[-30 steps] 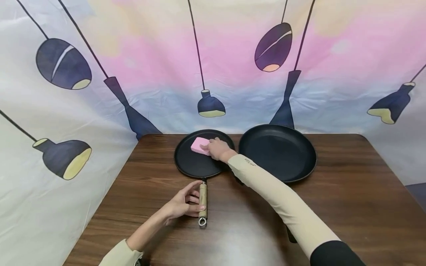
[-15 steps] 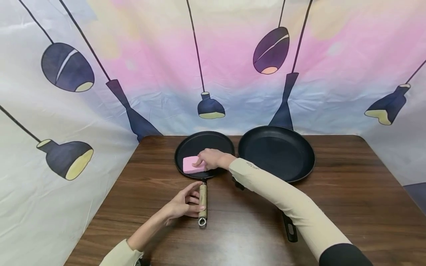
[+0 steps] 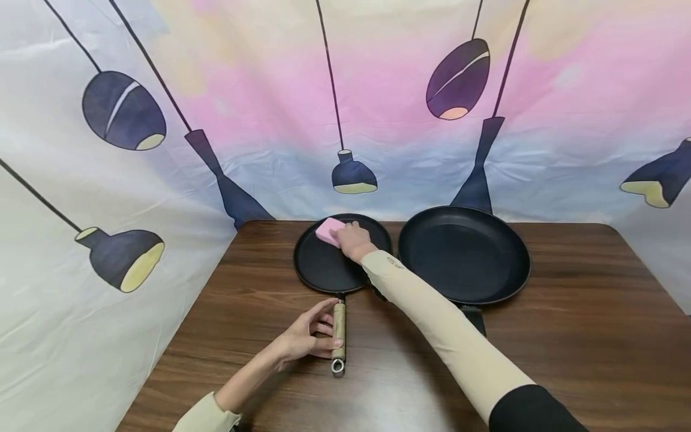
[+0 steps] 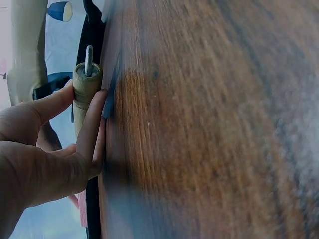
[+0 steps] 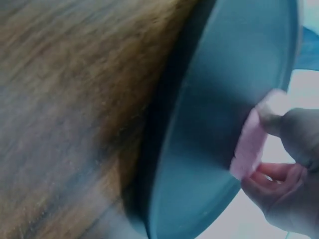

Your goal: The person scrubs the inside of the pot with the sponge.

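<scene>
My left hand (image 3: 303, 339) grips the wooden handle (image 3: 339, 327) of a flat black griddle pan (image 3: 324, 264), thumb on one side and fingers on the other. A metal hanging ring (image 4: 89, 60) sticks out from the handle's end in the left wrist view. Over the pan's far part, my right hand (image 3: 355, 240) pinches a pink sponge (image 3: 329, 231) against the cooking surface. The right wrist view is blurred, but thumb and fingers show on opposite edges of the sponge (image 5: 249, 144).
A larger black frying pan (image 3: 464, 258) stands right of the griddle pan, its black handle (image 3: 475, 319) pointing toward me and partly hidden by my right sleeve (image 3: 432, 324). Both pans rest on a brown wooden table (image 3: 588, 336). Behind hangs a cloth (image 3: 259, 90) printed with lamps.
My right hand slid the sponge from the far part of the pan to the near left, then back to the far part. The left hand kept its hold; the head view shifted slightly.
</scene>
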A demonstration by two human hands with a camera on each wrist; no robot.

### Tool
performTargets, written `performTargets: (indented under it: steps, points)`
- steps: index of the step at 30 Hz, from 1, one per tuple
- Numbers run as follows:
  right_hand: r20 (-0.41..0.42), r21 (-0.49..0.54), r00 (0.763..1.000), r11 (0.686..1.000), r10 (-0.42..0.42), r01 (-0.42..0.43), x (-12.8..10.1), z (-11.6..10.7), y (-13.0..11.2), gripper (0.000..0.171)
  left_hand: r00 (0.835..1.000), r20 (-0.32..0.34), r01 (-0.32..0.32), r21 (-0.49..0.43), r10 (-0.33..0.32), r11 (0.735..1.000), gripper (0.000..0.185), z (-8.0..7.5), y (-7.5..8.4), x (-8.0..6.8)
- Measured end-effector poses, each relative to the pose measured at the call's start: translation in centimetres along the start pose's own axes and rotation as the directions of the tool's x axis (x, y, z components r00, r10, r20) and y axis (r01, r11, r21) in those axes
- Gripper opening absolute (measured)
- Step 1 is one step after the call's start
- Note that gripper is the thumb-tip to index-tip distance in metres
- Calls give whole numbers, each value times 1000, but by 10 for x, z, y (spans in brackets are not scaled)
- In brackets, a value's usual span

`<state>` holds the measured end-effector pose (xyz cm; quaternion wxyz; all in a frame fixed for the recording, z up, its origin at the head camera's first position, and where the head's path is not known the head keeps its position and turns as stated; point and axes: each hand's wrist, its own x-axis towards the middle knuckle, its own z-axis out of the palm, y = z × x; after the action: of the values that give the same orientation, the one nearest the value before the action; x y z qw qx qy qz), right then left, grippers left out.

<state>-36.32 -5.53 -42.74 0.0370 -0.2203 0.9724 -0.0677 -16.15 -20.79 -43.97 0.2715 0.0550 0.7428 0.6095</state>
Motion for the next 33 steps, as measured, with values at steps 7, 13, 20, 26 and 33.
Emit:
performTargets:
  steps: [7, 13, 20, 26, 33]
  points:
    - [-60, -109, 997, 993, 46, -52, 1, 3, 6, 39, 1000, 0, -6, 7, 6, 1000, 90, 3, 2, 3]
    - [15, -156, 999, 987, -44, 46, -10, 0, 1, 42, 1000, 2, -8, 15, 8, 1000, 90, 0, 0, 4]
    - [65, -60, 954, 954, -291, 295, -38, -2, -17, 47, 1000, 2, 0, 12, 0, 1000, 90, -9, 3, 4]
    - [28, -43, 949, 948, -313, 314, -45, 2, -20, 46, 1000, 13, -4, 8, 4, 1000, 91, -8, 4, 6]
    - [-18, -227, 955, 931, -296, 285, -38, 14, -29, 45, 1000, 10, 2, -13, -2, 1000, 91, -3, -3, 3]
